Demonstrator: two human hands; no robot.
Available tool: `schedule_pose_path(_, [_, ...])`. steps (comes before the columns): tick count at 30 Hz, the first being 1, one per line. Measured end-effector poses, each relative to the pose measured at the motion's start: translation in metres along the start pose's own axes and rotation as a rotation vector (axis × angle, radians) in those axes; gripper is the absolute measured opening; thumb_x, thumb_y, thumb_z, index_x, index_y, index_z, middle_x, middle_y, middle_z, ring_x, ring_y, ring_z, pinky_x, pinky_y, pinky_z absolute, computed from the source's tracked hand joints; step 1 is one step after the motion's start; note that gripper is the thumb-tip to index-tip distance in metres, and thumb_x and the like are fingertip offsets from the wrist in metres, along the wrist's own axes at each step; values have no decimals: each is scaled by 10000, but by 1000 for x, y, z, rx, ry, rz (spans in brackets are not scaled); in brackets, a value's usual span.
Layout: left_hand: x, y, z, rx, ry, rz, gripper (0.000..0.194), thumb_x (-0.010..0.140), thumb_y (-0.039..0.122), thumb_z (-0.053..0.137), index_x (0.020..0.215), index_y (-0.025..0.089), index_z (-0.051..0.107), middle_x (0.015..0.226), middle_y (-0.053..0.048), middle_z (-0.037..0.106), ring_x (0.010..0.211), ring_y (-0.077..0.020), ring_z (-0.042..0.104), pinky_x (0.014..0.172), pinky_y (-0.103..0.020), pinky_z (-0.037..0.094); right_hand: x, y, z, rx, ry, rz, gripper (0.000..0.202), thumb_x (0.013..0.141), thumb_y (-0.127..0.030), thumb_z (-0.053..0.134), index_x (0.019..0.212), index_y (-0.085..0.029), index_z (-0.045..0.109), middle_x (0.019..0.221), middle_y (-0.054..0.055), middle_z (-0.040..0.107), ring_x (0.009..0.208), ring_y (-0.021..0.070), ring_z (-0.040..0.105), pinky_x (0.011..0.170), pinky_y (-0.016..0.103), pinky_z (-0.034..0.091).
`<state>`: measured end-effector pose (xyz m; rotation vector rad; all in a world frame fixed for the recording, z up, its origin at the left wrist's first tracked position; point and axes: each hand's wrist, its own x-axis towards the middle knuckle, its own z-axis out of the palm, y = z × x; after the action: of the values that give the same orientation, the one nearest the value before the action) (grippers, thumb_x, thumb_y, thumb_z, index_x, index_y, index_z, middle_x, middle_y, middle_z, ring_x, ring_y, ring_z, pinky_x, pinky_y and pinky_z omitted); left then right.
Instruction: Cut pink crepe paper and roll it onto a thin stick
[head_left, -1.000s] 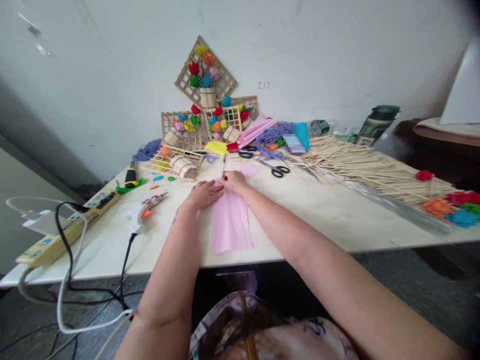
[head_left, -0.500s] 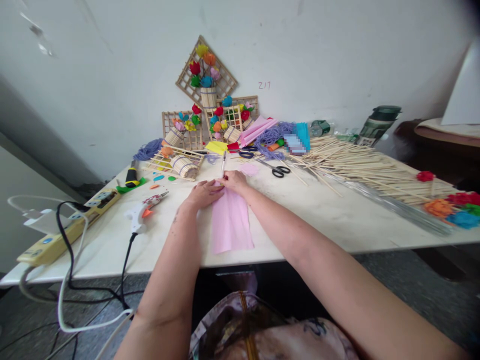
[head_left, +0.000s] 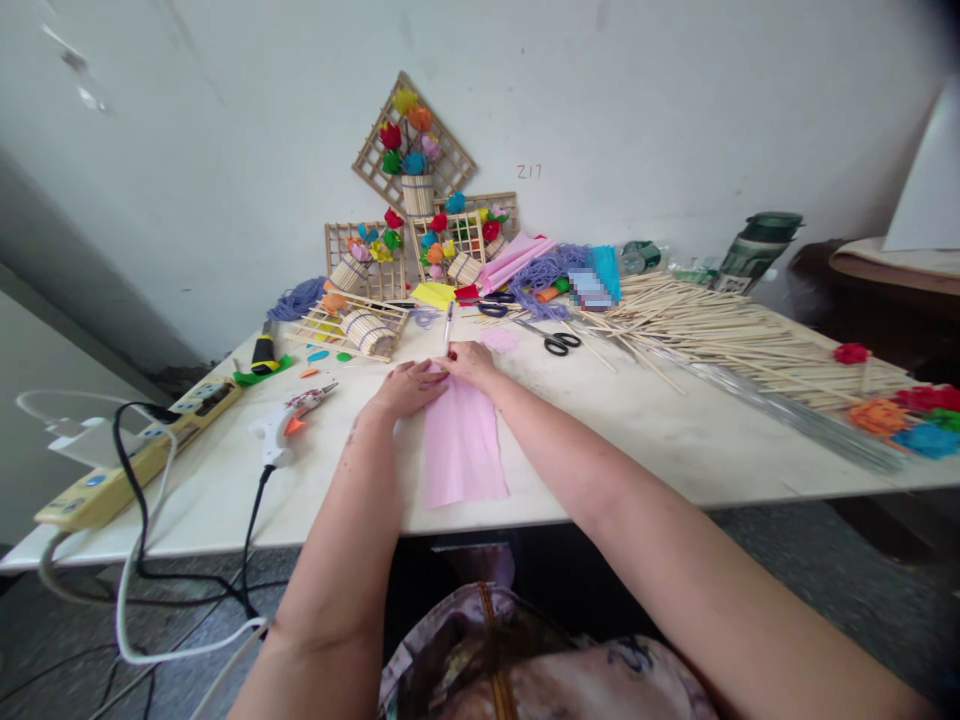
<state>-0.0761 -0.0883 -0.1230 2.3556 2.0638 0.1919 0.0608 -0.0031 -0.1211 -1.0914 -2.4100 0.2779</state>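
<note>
A strip of pink crepe paper [head_left: 465, 450] lies lengthwise on the table in front of me, its near end close to the front edge. My left hand [head_left: 409, 385] rests on the far left part of the strip, fingers stretched out and pressing it down. At the far end of the paper, my right hand [head_left: 471, 362] has its fingers curled round the lower end of a white pen [head_left: 448, 328]. The pen's shaft points up and away from me; its tip is hidden by the fingers. Beyond the right hand lies a small pink paper piece [head_left: 500, 340].
A hot glue gun [head_left: 281, 430] and a power strip [head_left: 135, 455] with cords are at left. Black-handled scissors [head_left: 559, 343] lie right of my hands. Thin wooden sticks [head_left: 720, 340] cover the right side. Lattice panels with paper flowers [head_left: 412, 160] stand against the wall.
</note>
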Motion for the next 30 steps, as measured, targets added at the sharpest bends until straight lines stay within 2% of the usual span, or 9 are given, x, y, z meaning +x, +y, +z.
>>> schedule_pose_path(3, [-1,0,-2,-69,37,-19,377,816,487,388,1082,334,608,1163,25,600,1147,-195,471,983,-341,323,-1,-1,-1,-3,-4,11,346,798,-507,461,872,-247,678,849,27,703,810,158,626,687,234,403])
schedule_pose_path(6, [-2,0,-4,-132,186,-133,366,800,472,445,1014,252,644,1245,-27,545,1121,-204,501,973,-323,355,-2,-2,-3,2,-12,30,332,793,-500,475,870,-252,683,857,26,704,821,162,624,696,239,404])
schedule_pose_path(8, [-1,1,-4,-118,292,-203,380,776,467,499,1013,203,636,1303,-68,490,1192,-228,436,1005,-344,329,-3,-3,-4,7,-18,38,338,786,-509,482,867,-251,686,864,28,703,829,166,623,702,242,404])
schedule_pose_path(10, [-1,3,-3,-82,328,-215,420,748,469,550,1059,195,613,1327,-78,462,1278,-257,314,1040,-396,282,-4,-3,-5,11,-16,34,351,785,-520,478,864,-249,687,862,30,703,827,168,624,700,242,403])
schedule_pose_path(13, [0,7,-1,-75,299,-215,499,720,513,575,1140,245,572,1367,-45,415,1335,-295,162,1058,-479,224,-3,-2,-3,18,-4,10,356,800,-519,457,878,-257,685,857,25,703,822,162,625,697,239,403])
schedule_pose_path(18, [1,9,2,-115,171,-286,527,726,567,541,1174,290,555,1446,21,279,1348,-338,-14,1062,-542,146,-1,0,0,11,-2,10,357,798,-513,462,867,-242,684,845,26,703,818,156,624,698,232,402])
schedule_pose_path(25, [6,9,3,-130,84,-384,483,743,607,468,1164,384,550,1466,80,202,1342,-317,-102,1057,-562,79,-3,1,-1,14,-1,8,352,781,-512,486,838,-224,681,831,27,702,804,152,622,691,229,393])
schedule_pose_path(30, [8,9,3,-159,52,-400,497,733,617,461,1169,395,547,1467,101,185,1339,-293,-135,1067,-538,36,-4,1,-3,25,-5,11,347,776,-503,496,829,-215,683,819,33,702,792,152,622,677,225,389])
